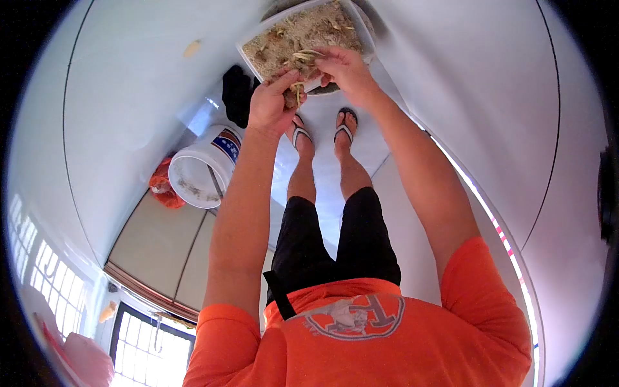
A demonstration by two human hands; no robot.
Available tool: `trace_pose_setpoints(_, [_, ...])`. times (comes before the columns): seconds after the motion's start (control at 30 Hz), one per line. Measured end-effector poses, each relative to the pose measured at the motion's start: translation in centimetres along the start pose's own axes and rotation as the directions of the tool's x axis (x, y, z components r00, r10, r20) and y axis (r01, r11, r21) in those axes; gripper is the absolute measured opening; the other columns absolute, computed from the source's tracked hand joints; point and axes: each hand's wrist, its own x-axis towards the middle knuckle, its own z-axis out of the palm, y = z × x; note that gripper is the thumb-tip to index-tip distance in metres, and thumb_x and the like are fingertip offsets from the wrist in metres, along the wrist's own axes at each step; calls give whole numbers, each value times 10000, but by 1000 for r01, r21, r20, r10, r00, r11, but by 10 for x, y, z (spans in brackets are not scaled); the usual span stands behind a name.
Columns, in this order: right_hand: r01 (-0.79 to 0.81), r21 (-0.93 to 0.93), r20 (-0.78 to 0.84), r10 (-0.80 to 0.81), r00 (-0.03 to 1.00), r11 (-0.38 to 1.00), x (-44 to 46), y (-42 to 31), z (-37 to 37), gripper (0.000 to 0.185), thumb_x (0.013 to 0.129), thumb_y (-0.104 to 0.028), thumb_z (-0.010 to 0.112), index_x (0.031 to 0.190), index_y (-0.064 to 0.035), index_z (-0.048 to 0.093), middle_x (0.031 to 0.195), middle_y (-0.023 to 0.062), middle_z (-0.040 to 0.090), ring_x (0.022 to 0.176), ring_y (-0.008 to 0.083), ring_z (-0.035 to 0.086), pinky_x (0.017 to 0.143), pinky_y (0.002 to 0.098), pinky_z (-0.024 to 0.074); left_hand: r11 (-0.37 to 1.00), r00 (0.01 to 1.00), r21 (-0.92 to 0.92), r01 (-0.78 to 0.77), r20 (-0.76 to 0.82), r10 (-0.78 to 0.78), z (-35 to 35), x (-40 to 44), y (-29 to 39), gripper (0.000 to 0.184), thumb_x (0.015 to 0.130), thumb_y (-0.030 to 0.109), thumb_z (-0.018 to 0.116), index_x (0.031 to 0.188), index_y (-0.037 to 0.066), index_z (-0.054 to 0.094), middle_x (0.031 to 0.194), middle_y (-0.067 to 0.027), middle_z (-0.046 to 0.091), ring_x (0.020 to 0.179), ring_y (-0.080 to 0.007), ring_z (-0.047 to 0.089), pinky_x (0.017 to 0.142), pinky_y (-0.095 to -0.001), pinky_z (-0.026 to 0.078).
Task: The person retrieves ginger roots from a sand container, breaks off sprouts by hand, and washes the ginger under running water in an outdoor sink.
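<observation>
My left hand [273, 103] is closed around a brown crumbly clump [294, 97] with pale yellow strands hanging from it. To the right, my right hand [345, 72] pinches a tuft of pale, root-like strands [305, 58] with crumbs clinging to it. Both hands are over the near edge of a white rectangular tub [365, 35]. Brown, grainy loose material [284, 42] fills the tub, and yellowish strands and bits poke out of its surface. The fingertips partly cover what each hand holds.
Below the tub is a round dark-rimmed support [322, 90]. On the left are a black cloth-like heap [236, 97], a white bucket [203, 168] with a stick inside, and an orange bag [164, 184]. My sandalled feet [345, 132] are close to the tub.
</observation>
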Motion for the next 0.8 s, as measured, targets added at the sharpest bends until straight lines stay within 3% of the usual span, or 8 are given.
trace_pose_setpoints(0.07, [-87,301,72,68,995,950,-1,-3,4,364,912,-53,674,1266,7,617,992,70,707,787,124,653,632,259,527,1000,1000,14,7,9,-7,-3,3,-6,171,936,51,643,1099,20,598,911,-74,644,735,-173,601,611,-315,485])
trace_pose_setpoints(0.17, [39,186,-2,-40,999,982,-1,6,17,406,891,-33,684,1286,2,597,982,75,711,757,143,658,610,256,520,997,1000,73,20,-6,-19,-8,5,-12,199,933,54,653,1124,27,605,919,-69,651,732,-172,608,609,-315,490])
trace_pose_setpoints(0.27, [61,204,-2,-62,998,977,5,12,17,410,876,-22,684,1274,10,590,984,84,711,759,157,668,603,266,514,995,998,99,27,-56,-22,-8,6,-15,216,938,70,655,1144,31,607,913,-65,649,728,-171,609,608,-316,494])
trace_pose_setpoints(0.37, [34,208,-37,-27,999,977,7,13,10,394,888,-22,660,1276,-42,595,1023,68,687,836,144,648,677,272,498,994,996,98,38,-87,-30,-10,-1,-19,227,943,90,658,1156,32,605,893,-61,638,723,-169,606,606,-313,495])
trace_pose_setpoints(0.47, [-12,258,-105,40,994,966,7,17,0,457,838,10,669,1283,9,565,971,104,694,764,184,693,591,277,511,995,996,89,46,-82,-39,-13,-8,-17,228,943,99,662,1154,34,606,873,-58,622,720,-167,600,607,-309,495])
trace_pose_setpoints(0.8, [-74,261,-63,93,994,963,10,11,-9,383,865,-60,692,1226,-15,573,968,96,681,746,214,708,597,287,524,993,995,-76,92,-40,-95,-28,-31,-35,215,944,96,663,1120,-8,598,849,-89,629,676,-185,617,573,-325,519])
